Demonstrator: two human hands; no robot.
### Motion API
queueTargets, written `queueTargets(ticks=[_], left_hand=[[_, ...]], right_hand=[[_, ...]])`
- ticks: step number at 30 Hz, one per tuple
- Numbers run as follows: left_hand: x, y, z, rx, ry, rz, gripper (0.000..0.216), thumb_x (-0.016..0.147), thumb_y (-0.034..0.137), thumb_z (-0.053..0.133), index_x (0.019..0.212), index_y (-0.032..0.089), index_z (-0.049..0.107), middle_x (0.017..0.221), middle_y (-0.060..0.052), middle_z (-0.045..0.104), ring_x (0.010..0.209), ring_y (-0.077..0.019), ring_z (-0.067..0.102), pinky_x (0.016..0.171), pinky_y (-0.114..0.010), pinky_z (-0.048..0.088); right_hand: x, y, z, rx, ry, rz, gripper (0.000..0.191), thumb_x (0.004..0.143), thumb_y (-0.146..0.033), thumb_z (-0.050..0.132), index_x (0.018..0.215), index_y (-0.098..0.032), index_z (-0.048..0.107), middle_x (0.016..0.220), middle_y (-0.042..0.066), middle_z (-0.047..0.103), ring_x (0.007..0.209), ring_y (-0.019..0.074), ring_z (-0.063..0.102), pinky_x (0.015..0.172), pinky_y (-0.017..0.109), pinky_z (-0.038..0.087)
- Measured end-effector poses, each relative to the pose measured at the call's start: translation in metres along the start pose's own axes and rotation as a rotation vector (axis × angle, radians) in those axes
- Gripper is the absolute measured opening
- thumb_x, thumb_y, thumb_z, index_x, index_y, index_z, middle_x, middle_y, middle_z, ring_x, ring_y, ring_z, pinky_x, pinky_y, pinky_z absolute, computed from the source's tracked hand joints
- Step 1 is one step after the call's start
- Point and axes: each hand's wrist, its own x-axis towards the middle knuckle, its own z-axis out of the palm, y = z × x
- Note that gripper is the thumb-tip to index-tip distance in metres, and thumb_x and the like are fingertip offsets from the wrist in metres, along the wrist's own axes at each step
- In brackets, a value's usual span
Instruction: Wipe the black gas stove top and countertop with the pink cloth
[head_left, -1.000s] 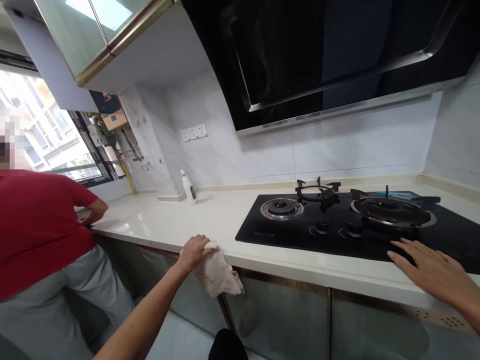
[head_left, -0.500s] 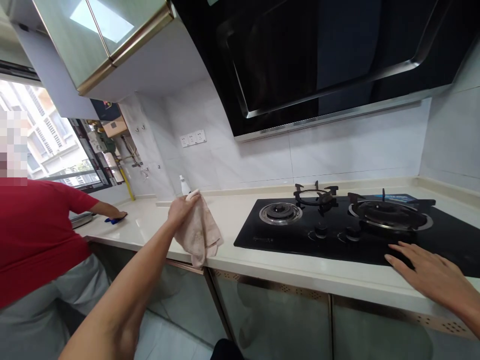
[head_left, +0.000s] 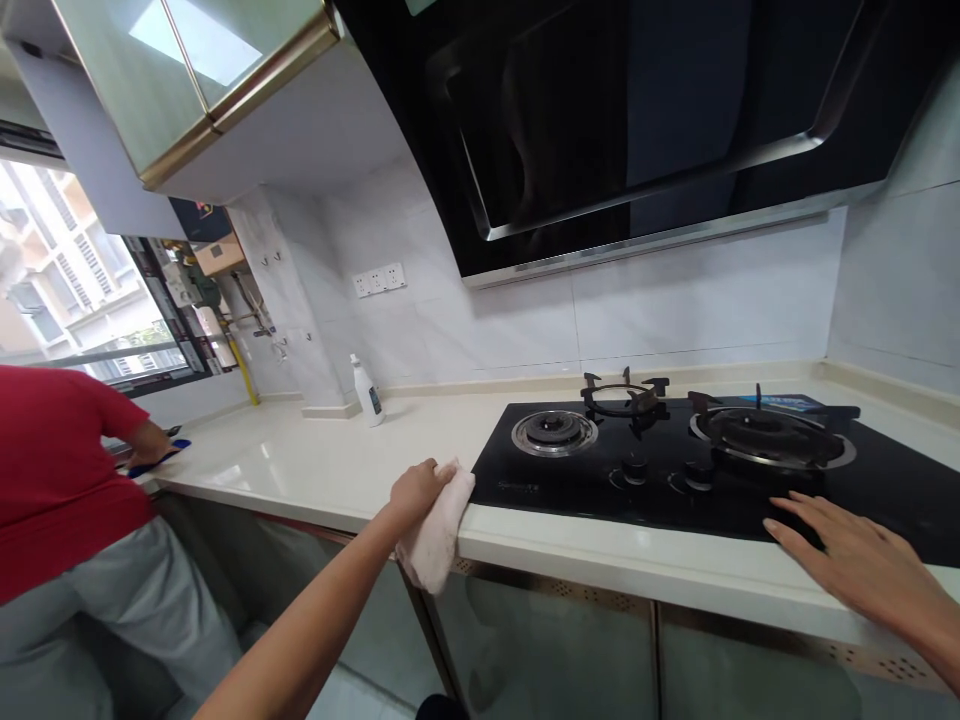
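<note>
My left hand (head_left: 417,494) is closed on a pale pink cloth (head_left: 441,532) at the front edge of the white countertop (head_left: 300,470). Part of the cloth hangs over that edge, close to the left corner of the black gas stove (head_left: 540,485). My right hand (head_left: 847,555) rests with spread fingers at the stove's front right edge and holds nothing. Between the hands are two control knobs (head_left: 699,474). A pan support (head_left: 626,395) sits off the left burner (head_left: 555,430), behind it to the right; the right burner (head_left: 772,435) carries dark prongs.
A white bottle (head_left: 367,391) stands on the counter near the wall. At far left a person in a red shirt (head_left: 67,470) leans over the counter, a hand on a blue cloth (head_left: 161,458). A black range hood (head_left: 637,130) slants above the stove.
My left hand has brought the cloth down and to the right, onto the counter edge beside the stove. The bottle now shows fully. The other person's arm has drawn left with the blue cloth.
</note>
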Motion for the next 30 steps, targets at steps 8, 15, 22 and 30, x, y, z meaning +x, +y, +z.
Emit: queueTargets(ticks=[8,15,22,30], left_hand=[[-0.046,-0.02,0.003,0.251,0.307,0.108,0.051,0.098,0.054,0.046,0.141,0.027,0.052,0.146,-0.016,0.05,0.131,-0.0341,0.051,0.105,-0.051,0.042],[-0.038,-0.047,0.022,0.209,0.135,0.014,0.057,0.097,0.062,0.045,0.146,0.033,0.05,0.142,-0.01,0.057,0.124,-0.0295,0.058,0.102,-0.045,0.046],[-0.013,-0.087,0.002,0.221,0.327,-0.221,0.048,0.101,0.042,0.036,0.134,0.02,0.062,0.156,-0.017,0.042,0.142,-0.0363,0.038,0.109,-0.052,0.037],[-0.048,-0.024,0.042,0.198,0.295,-0.021,0.037,0.101,0.039,0.041,0.121,0.023,0.067,0.128,-0.01,0.065,0.111,-0.0271,0.06,0.094,-0.037,0.043]], right_hand=[[0.0,0.007,0.001,0.001,-0.034,-0.006,0.077,0.091,-0.07,0.023,0.144,-0.024,0.055,0.157,0.009,0.045,0.148,0.028,0.034,0.116,0.048,0.034],[-0.002,0.006,0.0,-0.019,0.014,0.005,0.081,0.087,-0.07,0.019,0.14,-0.021,0.056,0.154,0.007,0.048,0.148,0.0267,0.035,0.121,0.05,0.027],[-0.005,0.007,-0.002,-0.023,-0.021,-0.03,0.077,0.091,-0.068,0.02,0.144,-0.022,0.052,0.156,0.009,0.046,0.149,0.0273,0.033,0.119,0.05,0.03],[-0.005,0.004,-0.001,-0.061,0.011,-0.03,0.073,0.093,-0.063,0.023,0.144,-0.02,0.053,0.155,0.013,0.047,0.148,0.031,0.036,0.12,0.052,0.028]])
